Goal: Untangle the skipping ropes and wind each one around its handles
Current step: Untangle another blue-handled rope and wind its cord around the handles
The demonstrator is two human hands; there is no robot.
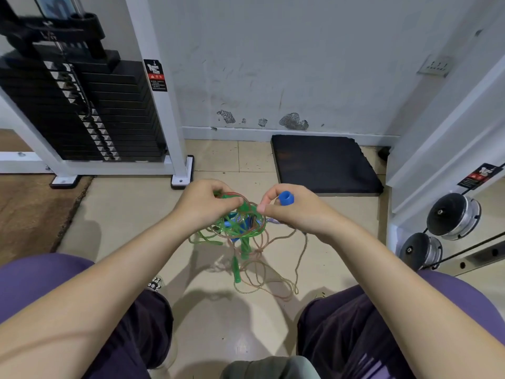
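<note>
A knot of skipping ropes hangs between my hands above the floor. My left hand [203, 205] grips the top of the tangle, where green rope [235, 232] and thin pinkish rope [276, 280] cross. My right hand [293, 212] holds a blue handle [286, 197], its open end facing up, with thumb and forefinger pinched near the rope. A green handle [236, 270] dangles below the tangle. Another blue part [244, 224] shows inside the knot. Loops of the pinkish rope trail onto the tiles.
A weight-stack machine [82, 105] with a white frame stands at the left. A black mat [325, 164] lies by the wall ahead. Dumbbell-like weights [452, 216] sit on a rack at the right. My knees frame the tiled floor [131, 214] below.
</note>
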